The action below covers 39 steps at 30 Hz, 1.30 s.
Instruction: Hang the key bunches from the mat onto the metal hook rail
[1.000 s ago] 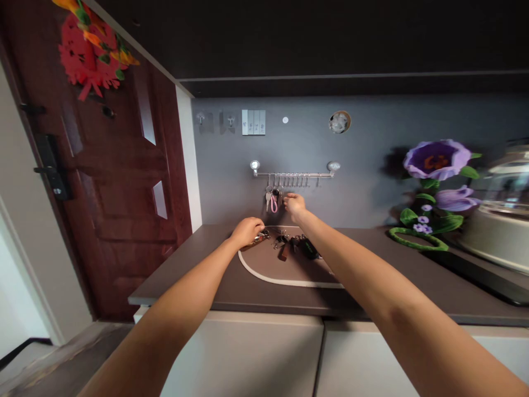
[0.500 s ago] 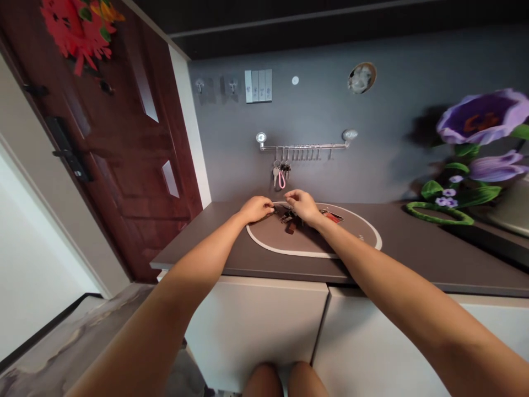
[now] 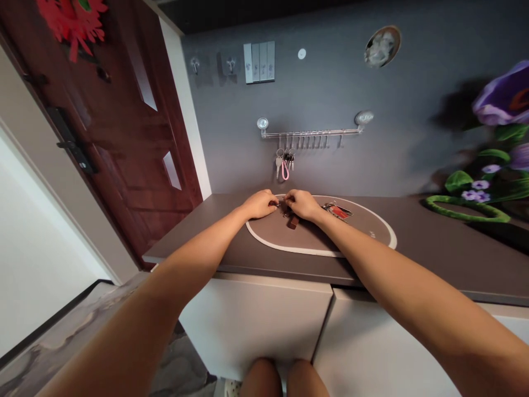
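My left hand (image 3: 261, 204) is closed at the left part of the oval brown mat (image 3: 268, 234). A small metal piece, which looks like part of a key ring, shows at its fingertips. Just to the right, my right hand (image 3: 303, 204) has its fingers pinched together over the mat, and what they grip is hidden. Below its fingers lies a dark brown key fob (image 3: 293, 221), with small metal pieces near it. Another bunch of keys with a red tag (image 3: 339, 212) rests on the mat to the right of my right hand.
Behind the mat, a clear hook rail (image 3: 312, 133) on the grey wall carries several hanging keys and a pink loop (image 3: 285, 171). Purple artificial flowers (image 3: 479, 190) with a green furry ring (image 3: 467, 212) stand at right. A dark red door (image 3: 136, 165) is at left.
My right hand has lowered and come nearer my left hand, its fingers now bent down between the keys. My left hand stays at the mat's left part. The head view has shifted.
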{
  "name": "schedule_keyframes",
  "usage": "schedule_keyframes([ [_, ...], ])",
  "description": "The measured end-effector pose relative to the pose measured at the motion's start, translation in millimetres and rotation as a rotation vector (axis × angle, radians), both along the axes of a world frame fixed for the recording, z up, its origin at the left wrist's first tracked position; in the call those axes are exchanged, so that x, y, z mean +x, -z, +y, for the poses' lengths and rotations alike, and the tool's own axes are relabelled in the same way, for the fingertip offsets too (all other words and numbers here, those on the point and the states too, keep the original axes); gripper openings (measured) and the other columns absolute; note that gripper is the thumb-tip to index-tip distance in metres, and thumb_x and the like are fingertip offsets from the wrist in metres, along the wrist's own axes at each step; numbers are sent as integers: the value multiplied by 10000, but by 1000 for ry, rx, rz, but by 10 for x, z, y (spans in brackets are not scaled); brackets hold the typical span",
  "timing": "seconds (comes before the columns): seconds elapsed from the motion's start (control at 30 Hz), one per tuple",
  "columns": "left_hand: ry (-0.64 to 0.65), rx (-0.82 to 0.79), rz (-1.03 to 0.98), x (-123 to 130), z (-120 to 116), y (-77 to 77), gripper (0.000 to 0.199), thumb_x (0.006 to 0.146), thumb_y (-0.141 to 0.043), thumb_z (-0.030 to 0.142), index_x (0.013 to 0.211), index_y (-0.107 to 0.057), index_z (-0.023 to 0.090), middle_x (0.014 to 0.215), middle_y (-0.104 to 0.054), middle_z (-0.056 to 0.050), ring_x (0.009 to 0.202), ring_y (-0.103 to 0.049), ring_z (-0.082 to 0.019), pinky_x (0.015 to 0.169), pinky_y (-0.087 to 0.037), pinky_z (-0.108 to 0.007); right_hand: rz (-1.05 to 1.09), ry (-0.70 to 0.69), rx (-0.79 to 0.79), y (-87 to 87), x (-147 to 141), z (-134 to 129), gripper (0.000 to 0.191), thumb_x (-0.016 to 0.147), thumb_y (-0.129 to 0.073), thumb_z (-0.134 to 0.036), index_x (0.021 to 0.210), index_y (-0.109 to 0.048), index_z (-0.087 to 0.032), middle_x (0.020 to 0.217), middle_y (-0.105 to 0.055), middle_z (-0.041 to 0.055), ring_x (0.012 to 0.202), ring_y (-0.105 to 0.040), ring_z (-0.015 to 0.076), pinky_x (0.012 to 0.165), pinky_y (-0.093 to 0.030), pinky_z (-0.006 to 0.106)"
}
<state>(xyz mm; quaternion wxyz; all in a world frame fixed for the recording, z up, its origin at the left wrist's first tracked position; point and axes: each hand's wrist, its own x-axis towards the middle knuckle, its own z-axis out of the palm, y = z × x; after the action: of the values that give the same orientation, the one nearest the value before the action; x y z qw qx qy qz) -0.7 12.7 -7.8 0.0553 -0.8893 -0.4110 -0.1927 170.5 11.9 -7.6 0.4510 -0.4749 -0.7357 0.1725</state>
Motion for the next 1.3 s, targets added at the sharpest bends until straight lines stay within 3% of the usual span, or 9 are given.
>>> schedule_keyframes([
  [0.17,-22,-4,-8,9,-9,5,243,722,-477,201,895,-646,184,860,-546,-49,814,-524,-158,767,-402,-257,124,-6,-32,5,-17,2,185,541,-643,-3,502,-593,-177,475,-548,-26,523,-482,96,568,-352,183],
  [0.4,-55,5,-49,5,-51,-31,198,689,-491,192,825,-632,160,828,-527,-46,762,-512,-149,721,-408,-255,1,41,10,-12,-22,-7,174,569,-628,-10,522,-587,-174,500,-557,-18,518,-491,98,595,-363,192],
  [0.57,-34,24,-100,-16,-59,-54,175,664,-503,183,793,-619,157,796,-517,-37,728,-509,-140,691,-408,-249,-257,84,17,-28,-19,-27,84,660,-584,-105,698,-636,-159,709,-650,41,654,-570,133,647,-388,209],
  [0.73,-23,19,-191,-28,-82,-103,141,654,-515,187,750,-610,149,761,-514,-29,688,-501,-127,674,-407,-248,-468,110,13,-55,-32,-68,186,746,-489,-177,864,-630,-149,889,-656,82,804,-593,166,707,-399,229],
  [0.83,-19,-30,-312,-20,-101,-131,103,649,-522,186,704,-598,142,732,-537,-22,683,-505,-123,663,-402,-246,-491,101,18,-60,-40,-75,197,751,-478,-181,875,-628,-152,903,-655,84,824,-592,174,719,-401,236],
  [1.13,52,-419,-891,14,-101,-143,96,650,-565,189,724,-567,128,620,-557,12,555,-505,-77,570,-404,-215,-386,56,52,-101,-67,-156,191,756,-492,-217,894,-616,-168,880,-651,68,778,-583,160,720,-400,245],
  [1.3,163,-599,-1159,24,-62,-139,89,644,-601,148,715,-555,119,639,-569,7,582,-548,-75,639,-450,-241,-305,28,130,-116,-80,-171,195,747,-487,-211,895,-607,-177,867,-645,53,768,-572,149,725,-398,249],
])
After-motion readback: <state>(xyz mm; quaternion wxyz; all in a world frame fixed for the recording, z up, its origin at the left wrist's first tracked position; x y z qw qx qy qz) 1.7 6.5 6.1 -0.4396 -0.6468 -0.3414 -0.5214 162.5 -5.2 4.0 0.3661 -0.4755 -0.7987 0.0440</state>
